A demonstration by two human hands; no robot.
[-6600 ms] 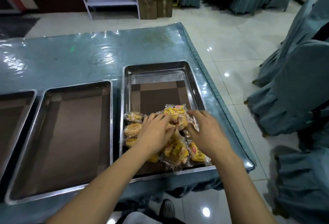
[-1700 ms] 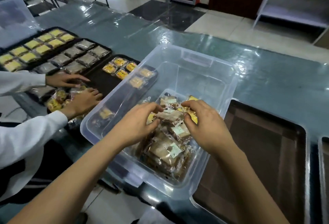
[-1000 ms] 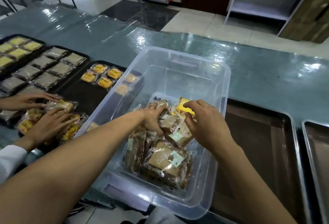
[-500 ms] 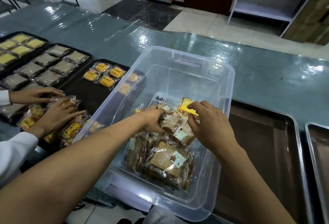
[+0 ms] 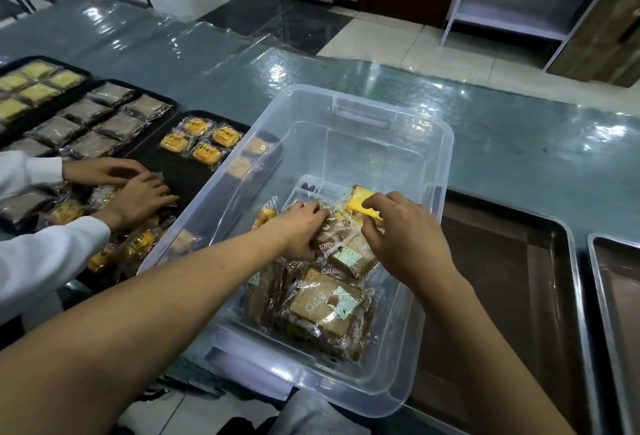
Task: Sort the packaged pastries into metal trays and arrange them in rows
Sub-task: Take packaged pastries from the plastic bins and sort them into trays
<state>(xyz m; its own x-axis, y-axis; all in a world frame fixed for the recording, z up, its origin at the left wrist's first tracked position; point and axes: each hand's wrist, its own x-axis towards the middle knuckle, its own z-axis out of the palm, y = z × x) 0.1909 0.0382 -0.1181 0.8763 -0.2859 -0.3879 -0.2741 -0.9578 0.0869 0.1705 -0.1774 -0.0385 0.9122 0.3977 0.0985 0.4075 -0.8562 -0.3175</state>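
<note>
In the clear bin (image 5: 408, 144) on the counter (image 5: 519, 144), our left hand (image 5: 298, 230) gripped brown packaged pastries (image 5: 325, 303); our right hand (image 5: 405, 237) pinched a yellow one (image 5: 360, 204). They seemed light, soft, slippery; holding the wrapper edges looked safest.

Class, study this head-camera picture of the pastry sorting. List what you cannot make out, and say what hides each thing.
- Left hand fingertips: buried among brown packaged pastries; its grip is unclear.
- Yellow packaged pastry: partly covered by the right hand.
- Empty metal tray: cut off by the bottom edge.
- Print on the round yellow buns: too small.
- Pastries behind the clear bin wall: blurred.
</note>
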